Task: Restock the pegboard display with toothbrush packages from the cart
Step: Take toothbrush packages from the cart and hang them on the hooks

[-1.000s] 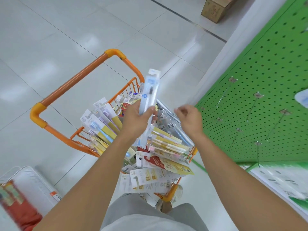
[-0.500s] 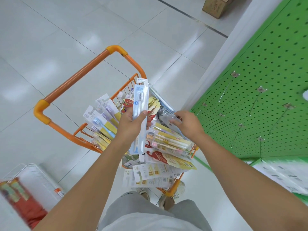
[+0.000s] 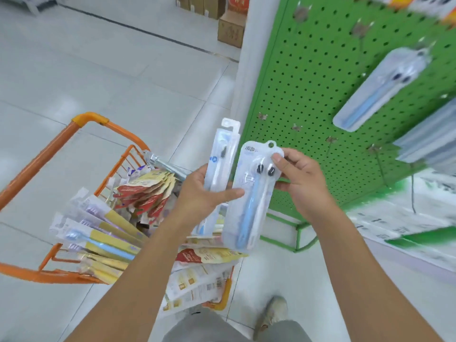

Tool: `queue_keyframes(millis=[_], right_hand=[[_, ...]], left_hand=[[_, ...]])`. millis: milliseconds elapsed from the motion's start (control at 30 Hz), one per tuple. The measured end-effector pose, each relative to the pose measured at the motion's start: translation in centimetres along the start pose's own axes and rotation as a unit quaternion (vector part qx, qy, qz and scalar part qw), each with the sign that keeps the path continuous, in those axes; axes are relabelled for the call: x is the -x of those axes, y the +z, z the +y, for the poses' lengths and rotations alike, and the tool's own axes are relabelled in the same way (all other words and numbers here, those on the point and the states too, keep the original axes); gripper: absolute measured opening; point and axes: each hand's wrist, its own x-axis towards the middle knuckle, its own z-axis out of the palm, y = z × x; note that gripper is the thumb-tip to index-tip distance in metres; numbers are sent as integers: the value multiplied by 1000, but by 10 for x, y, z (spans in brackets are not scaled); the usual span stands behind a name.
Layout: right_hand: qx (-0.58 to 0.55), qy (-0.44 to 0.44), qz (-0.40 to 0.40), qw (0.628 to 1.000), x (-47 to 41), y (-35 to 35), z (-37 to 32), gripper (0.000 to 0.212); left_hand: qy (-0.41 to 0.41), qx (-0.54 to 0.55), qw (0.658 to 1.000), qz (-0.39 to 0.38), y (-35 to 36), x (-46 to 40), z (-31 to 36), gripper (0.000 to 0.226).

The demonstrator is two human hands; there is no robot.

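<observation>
My left hand (image 3: pixel 204 193) grips a narrow white toothbrush package (image 3: pixel 223 154), its hang tab pointing up. My right hand (image 3: pixel 301 180) pinches the upper part of a wider clear twin-pack (image 3: pixel 249 201) with a blue and a white toothbrush inside. Both packages are held up between the orange cart (image 3: pixel 81 124) and the green pegboard (image 3: pixel 320 82). The cart below is full of several toothbrush packages (image 3: pixel 103 235). A matching twin-pack (image 3: pixel 380 87) hangs on a pegboard hook at upper right.
Several bare metal hooks (image 3: pixel 330 140) stick out of the lower pegboard. More clear packages (image 3: pixel 431 139) hang at the right edge. A white shelf (image 3: pixel 407 230) lies below the board. Cardboard boxes (image 3: pixel 230 29) stand on the floor beyond. My shoe (image 3: pixel 271 314) is beside the cart.
My right hand has lifted a twin-pack out of the cart and brought it up toward the pegboard. The view has swung up and right, and the left hand still holds its package.
</observation>
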Motion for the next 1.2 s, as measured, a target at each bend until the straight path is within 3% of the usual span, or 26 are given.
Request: queue_keyframes(millis=[267, 400, 467, 533, 633, 733, 800, 900, 1033, 1133, 1200], right_hand=[[-110, -22, 48, 992, 28, -124, 1, 20], [-107, -22, 62, 992, 48, -202, -1, 8], [-61, -44, 88, 993, 54, -240, -6, 20], [52, -78, 118, 989, 56, -273, -12, 37], [226, -180, 129, 949, 58, -301, -25, 36], [177, -178, 99, 963, 56, -311, -38, 8], [108, -166, 88, 976, 56, -315, -42, 15], [56, -223, 104, 968, 62, -314, -52, 21], [-59, -279, 193, 939, 77, -314, -69, 17], [-30, -302, 254, 918, 75, -331, -71, 19], [13, -283, 247, 927, 61, -339, -60, 17]], left_hand=[[19, -15, 1000, -4, 142, 5, 14, 36], [35, -79, 996, -10, 223, 4, 14, 31], [49, -111, 993, -17, 259, 1, 16, 28], [82, -157, 984, -24, 289, -1, 18, 19], [121, -219, 968, -23, 323, 0, 22, 47], [143, -243, 959, -28, 336, -5, 26, 61], [149, -260, 953, -45, 337, -11, 26, 61], [145, -272, 950, -61, 332, -17, 26, 58], [141, -287, 945, -65, 309, -23, 24, 33], [118, -227, 967, -11, 289, -34, 25, 25], [94, -142, 985, 17, 284, -41, 30, 23]])
